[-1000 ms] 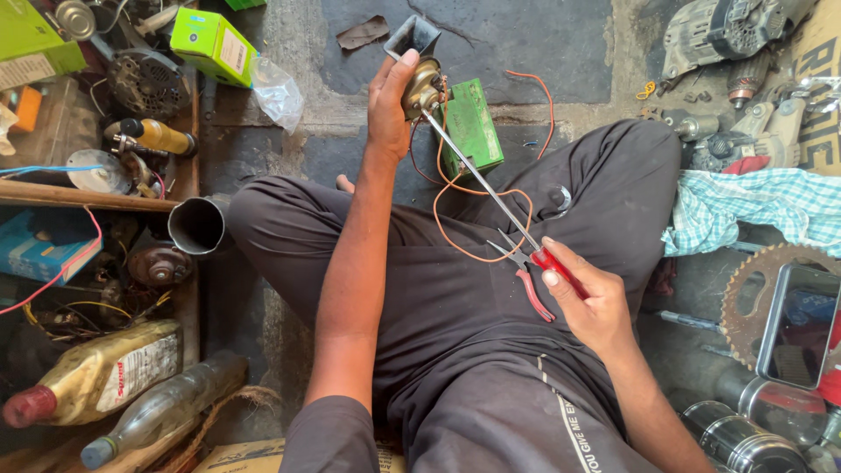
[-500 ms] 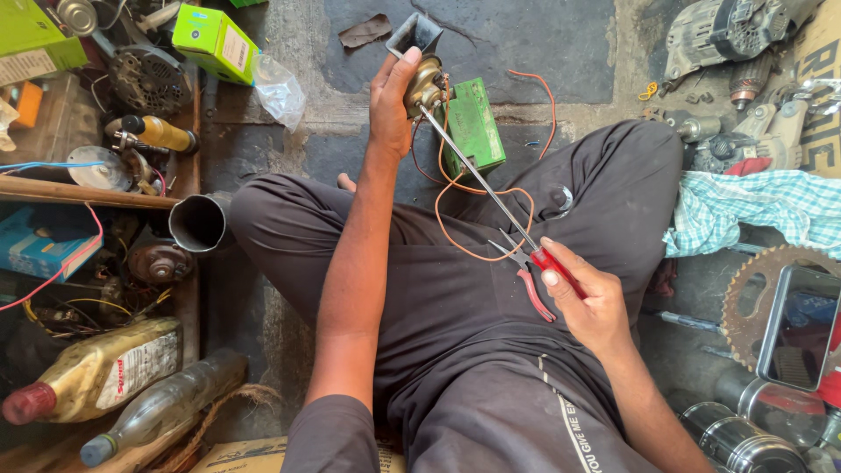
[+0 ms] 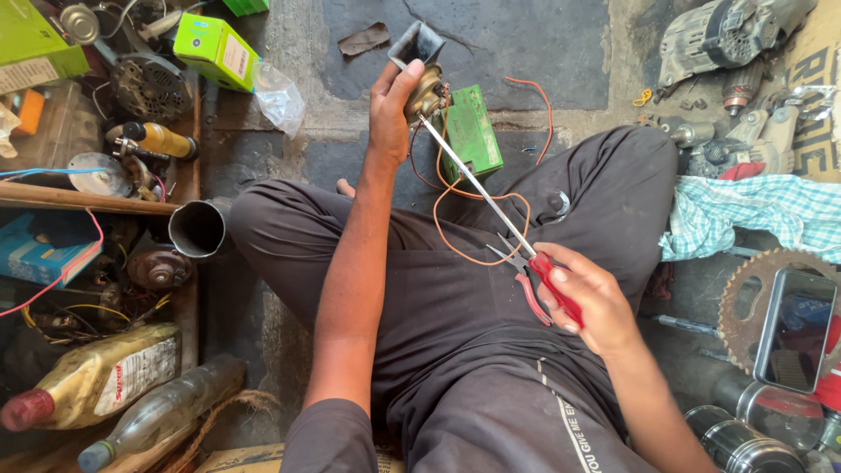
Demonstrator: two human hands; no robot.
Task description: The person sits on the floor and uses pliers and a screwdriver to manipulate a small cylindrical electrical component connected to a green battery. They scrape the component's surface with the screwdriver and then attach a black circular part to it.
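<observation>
Pliers with red handles sit clamped in the right hand, above the person's right thigh. From their nose a thin metal rod runs as 1 long straight line, its axis slanting from lower right up to upper left, pointing at a small brass-coloured part. The left hand is closed around that part, arm stretched forward over the stone floor. An orange wire loops below the rod. A green box-shaped unit lies just beside the left hand, on the floor.
</observation>
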